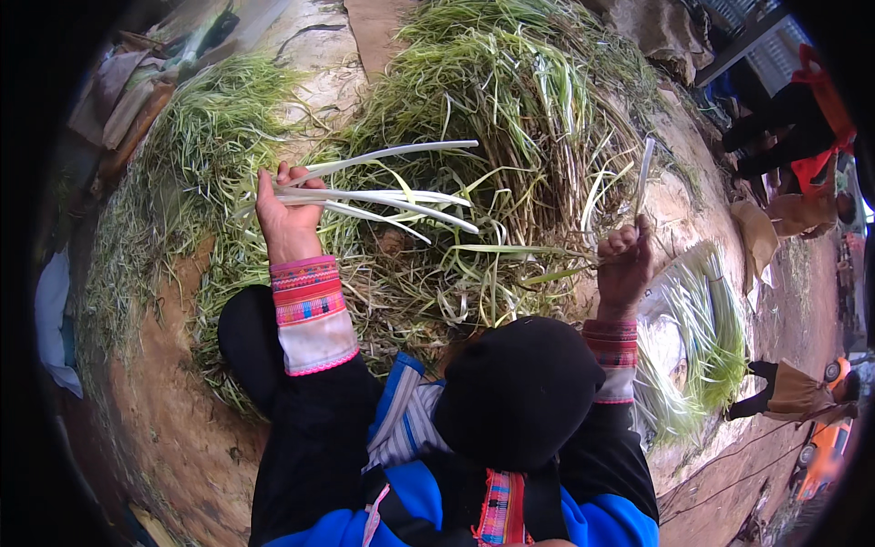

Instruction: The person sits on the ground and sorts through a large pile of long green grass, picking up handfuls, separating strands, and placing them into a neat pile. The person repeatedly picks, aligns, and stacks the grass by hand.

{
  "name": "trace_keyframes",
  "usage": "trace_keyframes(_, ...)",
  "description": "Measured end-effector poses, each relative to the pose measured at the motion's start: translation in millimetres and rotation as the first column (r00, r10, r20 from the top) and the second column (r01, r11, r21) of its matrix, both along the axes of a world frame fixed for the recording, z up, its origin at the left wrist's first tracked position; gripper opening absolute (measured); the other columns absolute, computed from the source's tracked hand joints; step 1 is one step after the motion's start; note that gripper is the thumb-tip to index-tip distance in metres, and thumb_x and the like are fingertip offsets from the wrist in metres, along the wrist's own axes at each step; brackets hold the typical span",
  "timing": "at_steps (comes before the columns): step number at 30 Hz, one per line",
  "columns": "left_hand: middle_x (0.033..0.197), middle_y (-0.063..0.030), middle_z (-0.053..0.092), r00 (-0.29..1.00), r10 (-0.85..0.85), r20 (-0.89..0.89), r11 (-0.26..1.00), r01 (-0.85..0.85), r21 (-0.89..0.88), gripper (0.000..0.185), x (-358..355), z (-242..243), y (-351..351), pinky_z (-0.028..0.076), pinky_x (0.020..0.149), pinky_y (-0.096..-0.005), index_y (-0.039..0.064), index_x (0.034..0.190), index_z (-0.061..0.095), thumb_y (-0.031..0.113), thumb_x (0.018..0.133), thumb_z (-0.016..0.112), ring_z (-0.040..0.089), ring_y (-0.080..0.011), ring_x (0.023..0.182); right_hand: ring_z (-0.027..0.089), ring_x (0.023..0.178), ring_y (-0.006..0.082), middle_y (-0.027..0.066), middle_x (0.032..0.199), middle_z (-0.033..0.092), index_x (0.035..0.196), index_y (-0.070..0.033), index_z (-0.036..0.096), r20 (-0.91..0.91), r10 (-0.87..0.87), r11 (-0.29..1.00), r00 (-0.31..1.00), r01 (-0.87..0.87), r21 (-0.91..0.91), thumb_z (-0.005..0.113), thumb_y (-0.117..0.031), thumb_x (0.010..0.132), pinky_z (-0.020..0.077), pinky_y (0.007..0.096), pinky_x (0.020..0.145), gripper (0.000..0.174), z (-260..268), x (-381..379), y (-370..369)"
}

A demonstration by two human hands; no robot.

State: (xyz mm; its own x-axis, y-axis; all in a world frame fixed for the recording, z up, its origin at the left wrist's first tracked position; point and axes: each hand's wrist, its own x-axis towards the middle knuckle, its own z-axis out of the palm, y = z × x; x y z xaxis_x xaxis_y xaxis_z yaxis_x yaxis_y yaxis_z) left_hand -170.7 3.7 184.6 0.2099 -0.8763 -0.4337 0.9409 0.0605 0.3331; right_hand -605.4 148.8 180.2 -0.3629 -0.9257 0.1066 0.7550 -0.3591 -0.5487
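Observation:
My left hand (294, 222), palm turned up, holds several slender whitish vegetable stalks (383, 197) that fan out to the right. My right hand (623, 267) grips one pale stalk (644, 178), which points upward from the fingers. A long green leaf strip (519, 249) stretches leftward from beside the right hand. Beyond the hands lies a large heap of long-leaved green vegetables (547, 137) with brownish lower stems. Tangled leaves and trimmings (396, 287) cover the ground between my hands. Cleaned pale stalks in bundles (711, 321) lie right of my right hand.
Another pile of green leaves (198, 130) spreads over the ground at left. Bare earth (191, 437) shows at lower left. A person in a tan top (800, 393) stands at far right, near an orange vehicle (824, 455). Another person's dark-clothed legs (779, 130) appear at upper right.

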Motion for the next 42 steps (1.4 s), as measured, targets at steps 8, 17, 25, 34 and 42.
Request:
trace_keyframes(8,0.061,0.0016,0.047,0.976,-0.087,0.198,0.906,0.16,-0.393,0.033,-18,39,27,0.046,0.075,-0.042,0.001,0.12,0.05,0.021,0.093,0.045,0.06,-0.0237,0.081,0.062,0.092,0.0252,0.0155,0.097,0.063,0.107,-0.001,0.061,-0.843,0.506,0.708,-0.183,-0.47,0.527,0.056,-0.023,0.09,0.0482,0.0338,0.081,0.028,-58,75,22)
trace_keyframes(17,0.074,-0.0027,0.053,1.0,0.007,0.024,0.904,0.004,-0.427,0.043,-26,24,27,0.049,0.06,-0.0311,-0.003,0.129,0.037,0.014,0.091,0.049,0.059,-0.0238,0.089,0.059,0.074,0.0094,0.0054,0.084,0.066,0.101,0.001,0.063,-0.918,0.141,0.906,0.371,0.325,0.271,0.06,-0.024,0.088,0.0471,0.0244,0.065,0.028,-1,4,-104)
trace_keyframes(25,0.068,0.0013,0.05,0.951,-0.27,-0.153,0.909,0.2,-0.364,0.026,-69,-32,30,0.032,0.037,-0.0212,0.007,0.115,0.051,0.021,0.093,0.052,0.053,-0.0095,0.058,0.059,0.088,0.0341,0.0168,0.095,0.061,0.091,-0.006,0.066,-0.899,0.237,0.852,-0.368,0.523,0.01,0.059,-0.036,0.083,0.0468,0.0418,0.078,0.032,-28,-11,-172)
trace_keyframes(34,0.076,-0.0039,0.052,0.979,-0.063,0.192,0.974,0.103,-0.204,0.038,-77,-26,33,0.033,0.037,-0.0198,0.014,0.124,0.04,0.015,0.09,0.056,0.049,-0.0112,0.056,0.062,0.074,0.0308,0.0152,0.08,0.063,0.089,-0.002,0.063,-0.924,0.247,0.781,-0.291,0.625,0.012,0.06,-0.033,0.083,0.0479,0.0405,0.066,0.032,10,-9,-176)
trace_keyframes(42,0.05,0.0028,0.035,0.879,-0.149,0.453,0.978,0.197,-0.062,0.033,-123,-22,39,0.025,0.035,-0.0199,-0.002,0.111,0.055,0.021,0.088,0.06,0.034,-0.0082,0.039,0.054,0.069,0.0072,0.0019,0.08,0.058,0.107,0.001,0.055,-0.742,0.371,0.878,0.558,0.05,0.476,0.055,-0.018,0.092,0.0469,0.0217,0.059,0.024,-13,40,-75)
